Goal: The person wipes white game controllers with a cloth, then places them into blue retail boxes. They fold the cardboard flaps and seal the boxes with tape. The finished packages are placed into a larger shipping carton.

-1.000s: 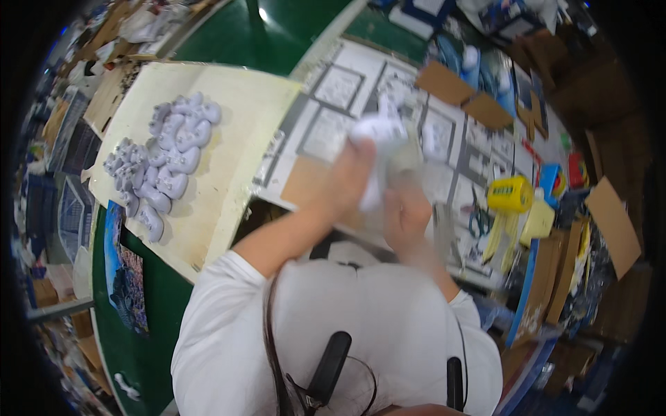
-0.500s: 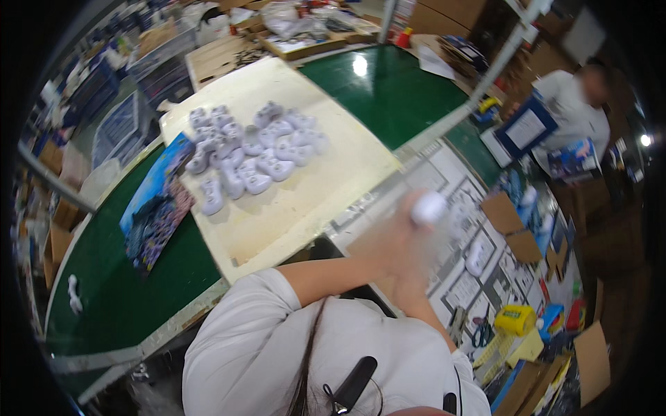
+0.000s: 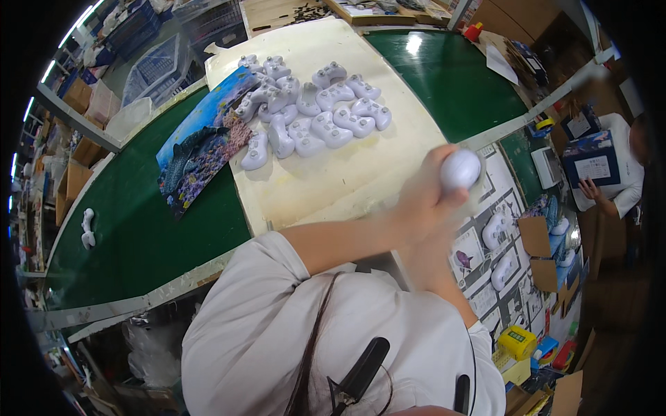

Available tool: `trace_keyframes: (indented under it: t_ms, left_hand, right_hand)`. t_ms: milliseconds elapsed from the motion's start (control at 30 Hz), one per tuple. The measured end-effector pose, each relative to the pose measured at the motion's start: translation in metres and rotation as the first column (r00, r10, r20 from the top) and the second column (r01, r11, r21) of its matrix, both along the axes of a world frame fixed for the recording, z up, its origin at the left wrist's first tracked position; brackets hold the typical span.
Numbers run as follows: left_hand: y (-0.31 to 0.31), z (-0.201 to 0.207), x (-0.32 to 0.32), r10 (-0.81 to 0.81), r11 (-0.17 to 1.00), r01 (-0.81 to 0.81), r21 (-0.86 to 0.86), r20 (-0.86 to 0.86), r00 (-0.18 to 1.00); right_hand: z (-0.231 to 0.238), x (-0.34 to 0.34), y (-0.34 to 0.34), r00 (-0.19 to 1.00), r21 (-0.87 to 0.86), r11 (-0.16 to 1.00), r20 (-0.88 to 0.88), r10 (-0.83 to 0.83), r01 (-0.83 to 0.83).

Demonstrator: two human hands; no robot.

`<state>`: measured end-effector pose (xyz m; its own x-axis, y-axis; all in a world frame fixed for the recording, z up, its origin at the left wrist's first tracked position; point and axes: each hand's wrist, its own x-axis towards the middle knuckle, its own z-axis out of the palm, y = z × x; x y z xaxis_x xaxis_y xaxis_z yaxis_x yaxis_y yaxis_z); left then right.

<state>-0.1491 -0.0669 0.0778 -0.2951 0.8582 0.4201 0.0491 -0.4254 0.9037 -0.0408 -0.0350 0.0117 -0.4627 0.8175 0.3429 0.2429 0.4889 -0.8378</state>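
My left hand (image 3: 424,197) is closed around a white game controller (image 3: 460,170), whose rounded end points up past the thumb and fingers. Just below it my right hand (image 3: 429,253) is smeared by motion, and its fingers cannot be made out. Several white game controllers (image 3: 331,130) lie in a group on the cream-coloured board (image 3: 312,191) ahead and to the left. Two more lie on the printed sheet to the right of my hands: one white controller (image 3: 495,231) and a nearer white controller (image 3: 502,272).
A colourful sea-picture sheet (image 3: 201,142) overlaps the board and green table (image 3: 125,222), where a small white part (image 3: 88,229) lies. At right are an open carton (image 3: 535,237), a yellow roll-shaped thing (image 3: 517,342) and a co-worker (image 3: 621,163) holding a dark blue box (image 3: 590,163).
The view has turned, so the table and controllers sit higher and further right. My left hand, with the controller, shows more clearly. The co-worker's box has shifted in the picture.
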Motion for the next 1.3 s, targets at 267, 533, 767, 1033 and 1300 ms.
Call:
trace_keyframes:
  t_ms: [267,533,767,1033,1300]
  left_hand:
    - [0.004,-0.029,-0.012,0.085,0.993,-0.084,-0.078,0.014,0.996]
    - [0.012,-0.037,-0.033,-0.3,0.849,0.527,0.032,0.851,0.431]
    - [0.022,-0.031,-0.023,-0.383,0.812,0.583,0.04,0.79,0.479]
    - [0.033,-0.029,-0.009,-0.411,0.822,0.565,0.069,0.759,0.505]
    - [0.047,-0.034,0.019,-0.226,0.938,0.343,-0.054,0.654,0.722]
  right_hand:
    - [-0.006,-0.056,-0.027,0.978,0.518,0.831,-0.082,-0.19,0.205]
    - [0.017,0.012,-0.013,0.988,-0.22,0.973,-0.118,-0.097,0.069]
    - [0.036,0.026,0.007,0.417,-0.343,0.903,-0.883,-0.215,-0.259]
    - [0.058,0.02,-0.008,0.998,0.331,0.943,0.066,0.022,-0.043]
    - [0.064,0.012,0.006,0.985,0.086,0.988,0.105,-0.133,0.125]
